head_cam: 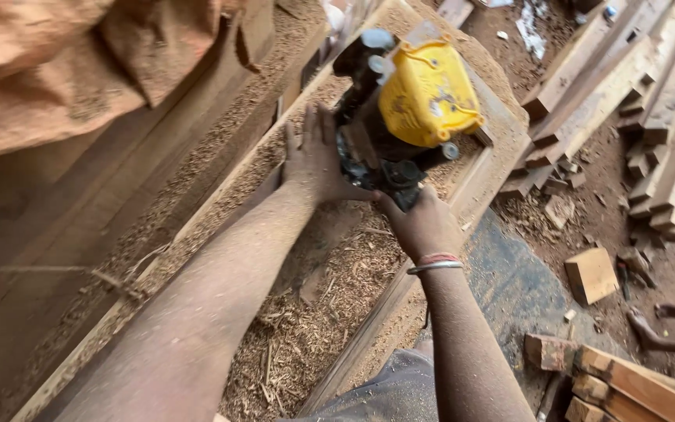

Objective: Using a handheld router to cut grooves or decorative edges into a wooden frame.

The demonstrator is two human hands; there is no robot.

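Observation:
A yellow and black power tool [412, 101] stands on a wooden workpiece [478, 187] covered in sawdust. My left hand [316, 156] lies flat with fingers spread against the tool's black left side. My right hand [425, 227] is closed around the black handle part at the tool's near end. A metal bangle and a red thread sit on my right wrist [435, 264]. Both forearms are dusted with sawdust.
Wood shavings [314, 312] fill the trough between long planks [119, 234]. Stacked notched timbers [650, 117] lie at the right. A small wood block [590, 273] rests on the dirt floor. Another person's feet [666, 328] show at the right edge. Sackcloth [48, 70] hangs top left.

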